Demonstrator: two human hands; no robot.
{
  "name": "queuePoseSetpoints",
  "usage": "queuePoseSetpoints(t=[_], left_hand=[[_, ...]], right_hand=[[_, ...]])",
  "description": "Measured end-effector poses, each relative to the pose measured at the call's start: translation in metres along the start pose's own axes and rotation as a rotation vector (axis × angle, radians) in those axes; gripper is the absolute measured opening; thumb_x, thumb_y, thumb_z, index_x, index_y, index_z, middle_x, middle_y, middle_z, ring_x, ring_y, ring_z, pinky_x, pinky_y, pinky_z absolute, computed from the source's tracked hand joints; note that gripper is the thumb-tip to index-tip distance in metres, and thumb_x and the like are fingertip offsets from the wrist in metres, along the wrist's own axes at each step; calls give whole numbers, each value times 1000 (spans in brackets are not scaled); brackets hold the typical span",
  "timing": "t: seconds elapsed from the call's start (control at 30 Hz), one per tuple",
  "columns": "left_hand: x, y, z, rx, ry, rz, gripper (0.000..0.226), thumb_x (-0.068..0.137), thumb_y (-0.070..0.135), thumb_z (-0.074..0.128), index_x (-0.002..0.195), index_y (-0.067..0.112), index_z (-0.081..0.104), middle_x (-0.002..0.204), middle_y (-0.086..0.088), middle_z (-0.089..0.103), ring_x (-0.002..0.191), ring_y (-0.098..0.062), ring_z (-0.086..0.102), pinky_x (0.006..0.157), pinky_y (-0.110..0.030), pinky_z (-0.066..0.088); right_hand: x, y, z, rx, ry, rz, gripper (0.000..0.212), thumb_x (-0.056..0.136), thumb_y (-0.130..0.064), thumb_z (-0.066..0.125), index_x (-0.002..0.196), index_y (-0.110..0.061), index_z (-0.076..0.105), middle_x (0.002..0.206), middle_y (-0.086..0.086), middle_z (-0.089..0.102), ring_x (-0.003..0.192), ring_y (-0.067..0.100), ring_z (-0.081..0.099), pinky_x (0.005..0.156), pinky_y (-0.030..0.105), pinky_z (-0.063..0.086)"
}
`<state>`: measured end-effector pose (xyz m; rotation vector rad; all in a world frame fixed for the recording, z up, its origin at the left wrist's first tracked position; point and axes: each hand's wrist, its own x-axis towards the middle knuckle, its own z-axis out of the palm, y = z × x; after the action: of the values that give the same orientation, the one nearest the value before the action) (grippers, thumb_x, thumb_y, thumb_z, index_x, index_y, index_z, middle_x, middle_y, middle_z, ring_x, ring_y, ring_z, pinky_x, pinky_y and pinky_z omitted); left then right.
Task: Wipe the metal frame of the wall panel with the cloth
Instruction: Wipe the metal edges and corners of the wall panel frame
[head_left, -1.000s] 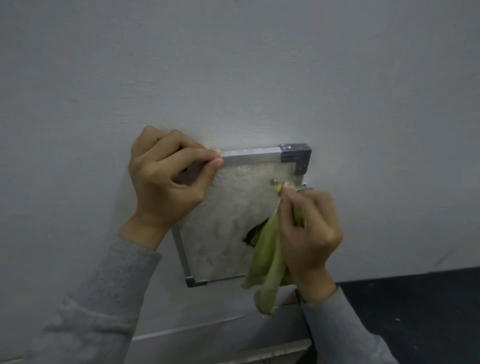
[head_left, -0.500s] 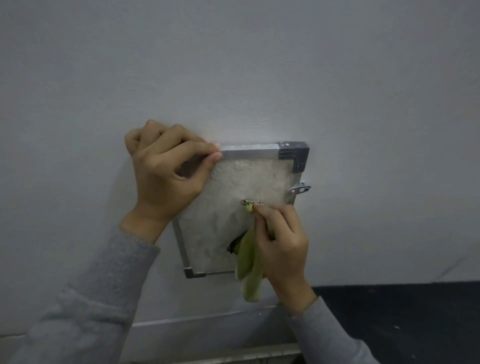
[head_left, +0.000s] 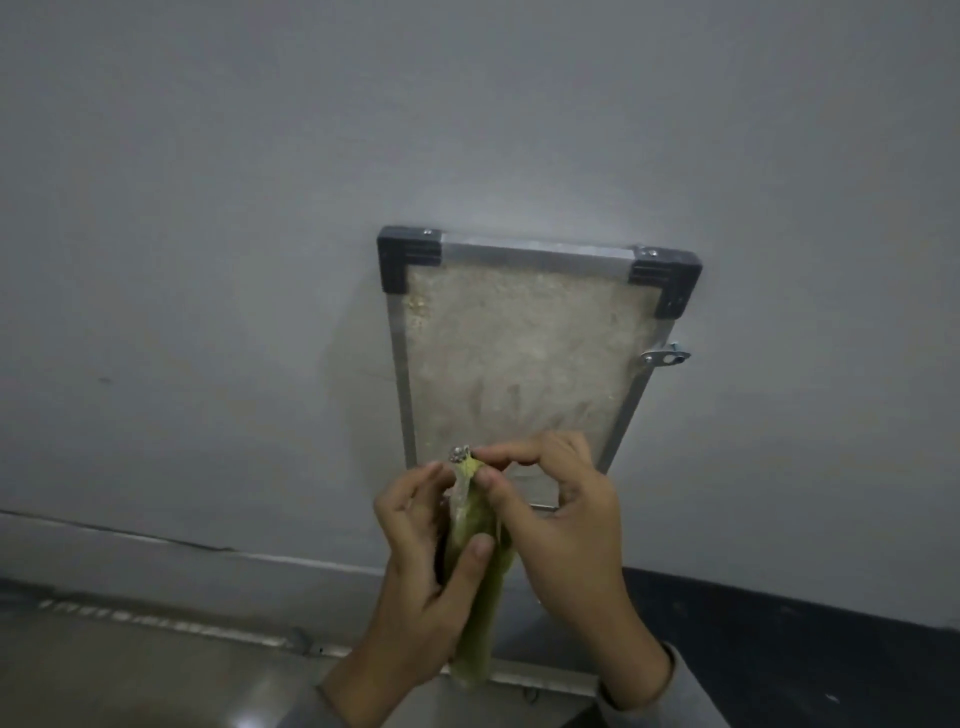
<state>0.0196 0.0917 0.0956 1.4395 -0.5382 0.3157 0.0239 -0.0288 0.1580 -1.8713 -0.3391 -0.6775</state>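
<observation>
The wall panel (head_left: 524, 364) hangs on a grey wall, a speckled beige sheet in a silver metal frame (head_left: 535, 255) with black plastic corner caps. A green cloth (head_left: 478, 597) is bunched into a long roll below the panel's lower edge. My left hand (head_left: 421, 566) wraps the roll from the left with its thumb across it. My right hand (head_left: 566, 530) pinches the roll's top end, where a clump of grey dirt sits. Both hands are in front of the panel's bottom edge and hide its lower corners.
A small metal tab (head_left: 666, 356) sticks out from the frame's right side. Below the wall runs a pale ledge (head_left: 156, 618) with a metal strip, and a dark floor (head_left: 810, 644) lies at the lower right.
My left hand has let go of the panel's top left corner and come down onto the cloth. My right hand dropped from the panel face to below it. The view shifted left.
</observation>
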Motion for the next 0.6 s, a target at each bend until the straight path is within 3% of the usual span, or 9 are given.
queuePoseSetpoints(t=[0.13, 0.27, 0.4, 0.5, 0.6], left_hand=[[2, -1, 4, 16, 62, -15, 40, 89, 28, 55, 121, 47, 40, 121, 15, 58, 109, -9, 61, 84, -18, 51], [7, 0, 5, 149, 186, 35, 34, 90, 29, 56, 117, 49, 48, 108, 19, 62, 96, -2, 63, 77, -12, 50], [22, -6, 0, 404, 293, 172, 30, 90, 20, 61, 117, 33, 60, 97, 11, 58, 87, -2, 59, 77, -9, 44], [40, -13, -5, 613, 347, 271, 34, 85, 7, 67, 119, 12, 64, 82, -1, 42, 67, -6, 43, 63, -11, 38], [60, -18, -8, 757, 354, 344, 36, 81, -3, 67, 116, 6, 65, 78, -4, 36, 61, -6, 32, 58, -11, 31]], right_hand=[[0, 1, -2, 70, -17, 34, 9, 77, -35, 64, 85, -38, 67, 83, -16, 67, 86, 7, 56, 76, 9, 40], [10, 3, -8, -45, -8, -98, 7, 81, -29, 64, 87, -29, 67, 83, -18, 65, 86, 8, 57, 77, 17, 42], [42, 13, -26, -389, 275, -453, 14, 89, -13, 60, 86, -5, 71, 88, 7, 67, 88, 17, 56, 77, 37, 43], [73, 24, -39, -581, 507, -654, 14, 90, -10, 58, 90, -6, 71, 97, 15, 66, 89, 29, 54, 76, 44, 41], [99, 32, -47, -687, 570, -749, 18, 90, -16, 54, 105, -13, 64, 117, 8, 54, 105, 28, 49, 84, 49, 40]])
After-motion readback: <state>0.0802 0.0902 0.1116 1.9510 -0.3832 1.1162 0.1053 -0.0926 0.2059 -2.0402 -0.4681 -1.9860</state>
